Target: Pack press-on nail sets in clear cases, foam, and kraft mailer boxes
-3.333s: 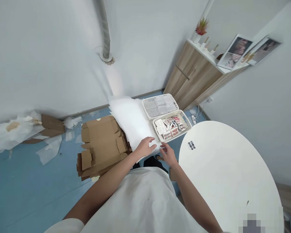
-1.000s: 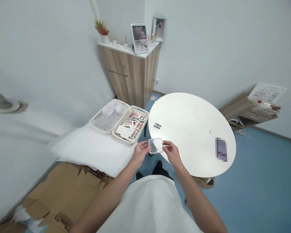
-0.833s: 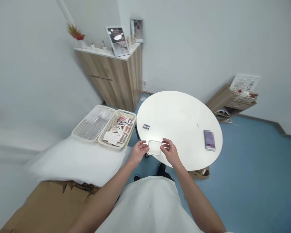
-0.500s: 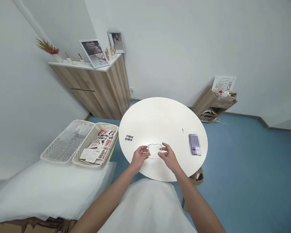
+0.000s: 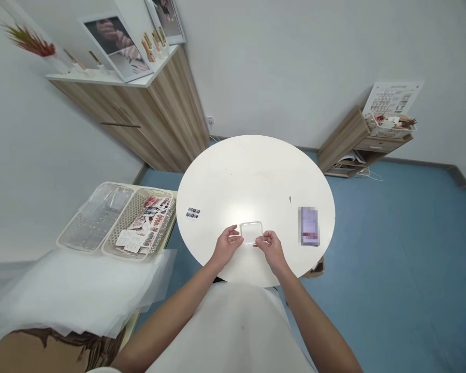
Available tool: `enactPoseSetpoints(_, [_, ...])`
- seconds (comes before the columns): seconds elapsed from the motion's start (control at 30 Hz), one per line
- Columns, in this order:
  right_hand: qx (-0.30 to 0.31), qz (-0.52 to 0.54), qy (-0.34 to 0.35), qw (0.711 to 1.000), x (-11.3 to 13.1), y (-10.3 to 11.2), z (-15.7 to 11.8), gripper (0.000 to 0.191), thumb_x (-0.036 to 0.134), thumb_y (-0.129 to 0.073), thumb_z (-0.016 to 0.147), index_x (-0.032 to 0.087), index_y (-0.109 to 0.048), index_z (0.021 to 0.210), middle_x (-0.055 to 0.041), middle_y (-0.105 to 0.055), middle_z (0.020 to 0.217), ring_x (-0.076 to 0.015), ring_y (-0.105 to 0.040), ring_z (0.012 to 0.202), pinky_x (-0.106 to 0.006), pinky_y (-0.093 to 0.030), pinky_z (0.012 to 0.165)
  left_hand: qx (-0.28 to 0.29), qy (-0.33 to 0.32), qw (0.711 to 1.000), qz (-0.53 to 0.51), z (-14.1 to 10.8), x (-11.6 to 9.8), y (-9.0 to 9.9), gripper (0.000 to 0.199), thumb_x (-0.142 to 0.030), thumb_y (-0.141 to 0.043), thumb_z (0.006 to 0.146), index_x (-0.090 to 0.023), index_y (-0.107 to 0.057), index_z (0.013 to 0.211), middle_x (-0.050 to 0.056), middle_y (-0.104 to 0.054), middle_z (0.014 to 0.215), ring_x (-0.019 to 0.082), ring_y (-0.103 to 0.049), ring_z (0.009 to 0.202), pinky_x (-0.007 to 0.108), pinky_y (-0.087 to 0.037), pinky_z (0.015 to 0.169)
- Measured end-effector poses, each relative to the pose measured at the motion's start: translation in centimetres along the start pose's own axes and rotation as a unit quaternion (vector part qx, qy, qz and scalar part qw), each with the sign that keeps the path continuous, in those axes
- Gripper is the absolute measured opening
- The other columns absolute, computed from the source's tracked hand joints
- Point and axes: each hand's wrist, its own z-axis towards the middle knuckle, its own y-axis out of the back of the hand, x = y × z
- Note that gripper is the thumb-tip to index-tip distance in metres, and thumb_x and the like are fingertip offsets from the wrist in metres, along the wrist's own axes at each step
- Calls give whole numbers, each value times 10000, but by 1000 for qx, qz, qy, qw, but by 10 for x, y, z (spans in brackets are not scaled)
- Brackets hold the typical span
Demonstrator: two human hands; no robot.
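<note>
A small clear plastic box [image 5: 251, 233], roughly rectangular, is between my two hands near the front edge of the white oval table [image 5: 256, 171]. My left hand [image 5: 227, 246] grips its left side, with the thumb at the lower left corner. Thumb and fingers of my right hand [image 5: 272, 250] close on its lower right corner. The box looks see-through, with the white tabletop showing behind it. Left of my hands lies a small card of dark oval nail pieces [image 5: 193, 213].
A purple, pixelated item [image 5: 309, 226] lies at the table's right. To the left stand a basket of printed cards [image 5: 143, 223] and a basket with clear plastic packs [image 5: 97, 217]. White sheeting [image 5: 85, 290] lies in front of them. A wooden cabinet [image 5: 171, 114] stands behind.
My view has tilted down and come nearer the table. My right-hand fingers have moved down the box's right side to its lower corner. The left hand stays at the left side.
</note>
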Motion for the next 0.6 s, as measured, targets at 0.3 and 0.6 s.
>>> enactPoseSetpoints(0.3, [-28, 97, -36, 994, -4, -8, -2, 300, 372, -658, 632, 222, -452, 792, 40, -549, 746, -163, -619, 718, -385, -446, 813, 158, -128, 942, 267, 19, -22, 23, 1020, -330, -734, 562, -314, -95, 1358, 43, -482, 1096, 138, -537, 826, 352, -415, 817])
enactPoseSetpoints(0.6, [-69, 79, 14, 994, -8, -33, -21, 290, 381, -649, 660, 223, -451, 802, 38, -541, 775, -152, -619, 730, -374, -448, 810, 223, -203, 919, 255, 29, -33, 40, 788, -295, -709, 586, -245, -336, 1278, 27, -525, 964, 111, -509, 743, 316, -447, 770])
